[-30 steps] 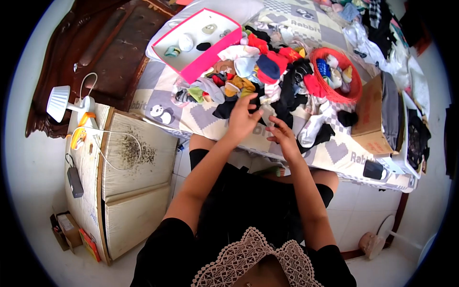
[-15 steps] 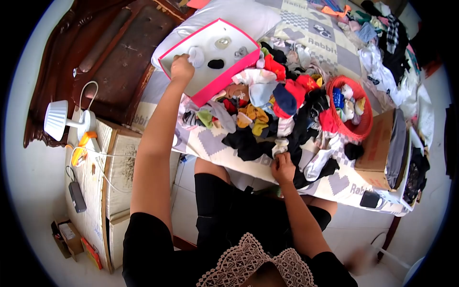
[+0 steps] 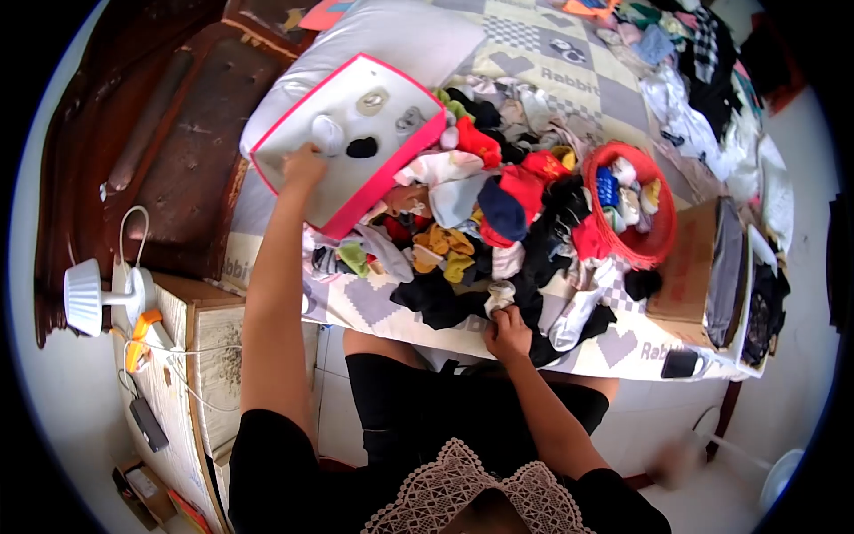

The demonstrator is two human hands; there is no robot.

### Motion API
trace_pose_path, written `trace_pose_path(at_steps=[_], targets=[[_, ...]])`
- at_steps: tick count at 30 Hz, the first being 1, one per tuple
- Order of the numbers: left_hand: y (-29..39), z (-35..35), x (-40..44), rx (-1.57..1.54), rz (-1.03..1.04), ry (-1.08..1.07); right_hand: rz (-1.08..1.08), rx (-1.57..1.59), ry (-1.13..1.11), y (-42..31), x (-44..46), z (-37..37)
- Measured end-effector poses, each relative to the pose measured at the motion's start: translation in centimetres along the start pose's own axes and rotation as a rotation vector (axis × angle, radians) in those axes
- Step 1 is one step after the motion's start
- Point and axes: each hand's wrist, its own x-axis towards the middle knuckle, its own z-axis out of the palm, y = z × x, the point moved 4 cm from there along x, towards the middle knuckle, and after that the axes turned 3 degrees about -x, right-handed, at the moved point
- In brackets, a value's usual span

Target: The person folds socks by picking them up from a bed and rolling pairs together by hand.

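My left hand [image 3: 305, 165] reaches over the near left wall of the white box with pink edges [image 3: 374, 183]. Its fingers are bent together inside; whatever they hold is hidden. Beside them lie a white rolled item [image 3: 327, 135] and a black one [image 3: 361, 148], with a beige one [image 3: 372, 101] and a grey one [image 3: 410, 119] farther back. My right hand [image 3: 509, 335] is closed at the lower end of a cream sock [image 3: 500, 296] at the pile's front edge. Black cloth [image 3: 436, 303] lies to its left, a long white sock [image 3: 578, 311] to its right.
A mixed clothes pile [image 3: 498, 200] covers the bed's middle. Right of it are a red basket [image 3: 630, 253] holding rolled items, a cardboard box [image 3: 683, 267] and a phone [image 3: 680, 363]. A lamp [image 3: 84, 297] stands on the left cabinet [image 3: 178, 356]. More clothes [image 3: 680, 107] lie back right.
Since the first frame, my left hand has moved from the pile's front edge into the box, and my right hand has come down onto the cream sock. The camera view has also shifted.
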Motion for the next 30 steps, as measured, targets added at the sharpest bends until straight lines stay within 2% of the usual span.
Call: trace_pose_path(at_steps=[3, 4, 6, 8, 10, 12, 14, 15, 16, 18, 19, 20, 23, 30], targets=[[6.5, -5.8, -6.8, -0.347, 0.030, 0.324, 0.018, -0.010, -0.021, 0.3, -0.3, 0.1], [8.6, -5.5, -8.5, -0.358, 0.059, 0.300, 0.016, -0.006, -0.020, 0.2, -0.3, -0.1], [13.4, -5.4, -11.9, -0.690, 0.510, 0.425, 0.013, 0.001, -0.038, 0.1, -0.1, -0.5], [18.4, -1.9, -13.3, -1.061, 0.624, -0.015, -0.009, 0.037, 0.013, 0.3, -0.1, -0.3], [24.3, -0.9, -16.2, -1.251, 0.755, -0.336, -0.007, 0.036, 0.022, 0.3, -0.2, -0.4], [28.4, -1.1, -19.3, -1.380, 0.635, -0.649, -0.005, 0.041, 0.011, 0.5, -0.2, -0.3], [31.0, 0.1, -20.6, -1.494, 0.744, -0.700, -0.005, 0.049, 0.030, 0.5, -0.1, -0.4], [31.6, 0.9, -21.0, -1.406, 0.724, -0.736, -0.014, 0.054, 0.041, 0.6, -0.2, -0.5], [31.9, 1.7, -21.3, -1.338, 0.760, -0.611, -0.005, 0.053, 0.047, 0.7, -0.3, -0.4], [31.6, 2.6, -21.7, -0.821, 0.995, -0.132, -0.011, 0.049, 0.031, 0.8, -0.4, -0.2], [31.2, 3.8, -22.1, -0.709, 0.954, -0.063, -0.009, 0.052, 0.033, 0.9, -0.4, -0.2], [30.8, 5.0, -22.3, -0.706, 0.957, -0.067, -0.004, 0.054, 0.035, 1.0, -0.5, -0.2], [28.8, 8.5, -23.0, -0.269, 0.985, 0.003, -0.007, 0.049, 0.038, 0.8, -0.4, -0.3], [25.1, 8.4, -27.2, -0.227, 1.044, 0.138, 0.024, 0.104, 0.021, 0.7, -0.1, -1.0]])
